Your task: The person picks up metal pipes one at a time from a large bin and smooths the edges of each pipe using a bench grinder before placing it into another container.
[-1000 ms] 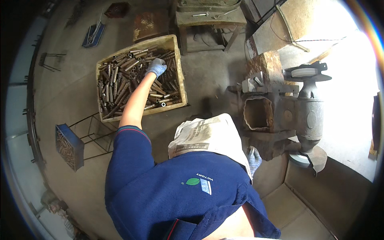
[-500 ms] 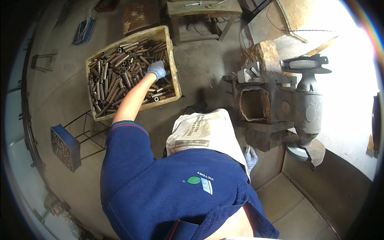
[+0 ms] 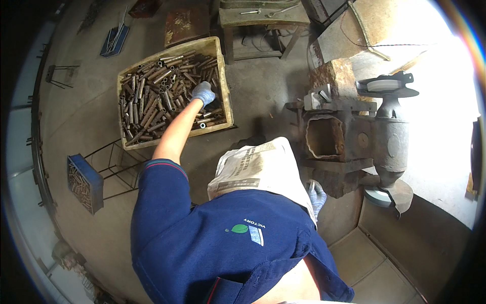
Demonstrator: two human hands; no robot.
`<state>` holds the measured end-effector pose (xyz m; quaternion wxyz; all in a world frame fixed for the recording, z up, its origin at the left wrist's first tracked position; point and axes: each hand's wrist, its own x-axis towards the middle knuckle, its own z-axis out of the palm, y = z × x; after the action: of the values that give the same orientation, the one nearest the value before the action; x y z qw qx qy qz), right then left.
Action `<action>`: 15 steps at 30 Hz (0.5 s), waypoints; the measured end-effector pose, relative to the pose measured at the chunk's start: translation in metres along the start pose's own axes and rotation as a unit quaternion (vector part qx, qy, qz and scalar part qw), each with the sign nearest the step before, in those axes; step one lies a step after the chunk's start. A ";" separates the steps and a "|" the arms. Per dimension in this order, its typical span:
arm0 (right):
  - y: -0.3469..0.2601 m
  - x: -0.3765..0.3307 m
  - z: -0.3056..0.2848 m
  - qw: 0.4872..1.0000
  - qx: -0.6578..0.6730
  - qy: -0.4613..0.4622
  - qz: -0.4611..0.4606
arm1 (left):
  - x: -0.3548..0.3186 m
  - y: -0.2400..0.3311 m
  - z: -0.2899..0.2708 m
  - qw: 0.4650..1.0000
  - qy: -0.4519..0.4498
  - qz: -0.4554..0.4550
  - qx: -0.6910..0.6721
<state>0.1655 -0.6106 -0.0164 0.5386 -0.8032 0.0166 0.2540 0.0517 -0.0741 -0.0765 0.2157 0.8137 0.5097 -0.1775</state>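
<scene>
My left hand (image 3: 203, 94), in a blue-grey knitted glove, reaches into the right part of a large yellowish plastic crate (image 3: 227, 83). It rests on a heap of short brown metal tubes (image 3: 154, 99). Its fingers point down among them, so whether they grip a tube is hidden. Down at my right side hangs my right hand (image 3: 317, 197) in a matching glove. Its fingers look loosely stretched and apart, with nothing visible in them. Beside it, a printed paper or cloth sheet (image 3: 253, 164) covers my lap.
A bench grinder (image 3: 392, 137) stands at the right, beside a rusty box-like metal stand (image 3: 324, 137). A small blue bin of metal pieces (image 3: 86, 182) is at the left. Wrenches lie on a worn wooden table (image 3: 266, 19) at the back.
The view has shifted slightly, so the crate sits a little lower and farther right. My left hand stays in the same part of the crate, and my right hand remains at my side.
</scene>
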 end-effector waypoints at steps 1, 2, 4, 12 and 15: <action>0.002 0.000 -0.003 1.000 0.013 -0.004 0.006 | 0.010 -0.010 0.007 0.999 0.022 0.042 -0.005; -0.002 -0.003 -0.002 0.999 0.030 -0.010 0.011 | 0.018 -0.029 0.009 0.995 0.046 0.083 -0.007; -0.001 -0.004 -0.005 1.000 0.022 -0.005 -0.004 | 0.016 -0.058 -0.003 0.964 0.099 0.151 -0.193; -0.097 0.003 0.008 0.971 -0.044 -0.002 -0.237 | -0.046 0.010 -0.112 0.677 -0.048 0.330 -0.657; -0.170 0.009 0.028 0.943 -0.057 -0.074 -0.320 | -0.098 0.105 -0.125 0.601 -0.250 0.376 -0.660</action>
<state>0.2132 -0.5129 0.1177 0.5443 -0.7746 -0.2958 0.1272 0.1146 -0.1218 0.0966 0.8605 0.4938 0.0636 0.1075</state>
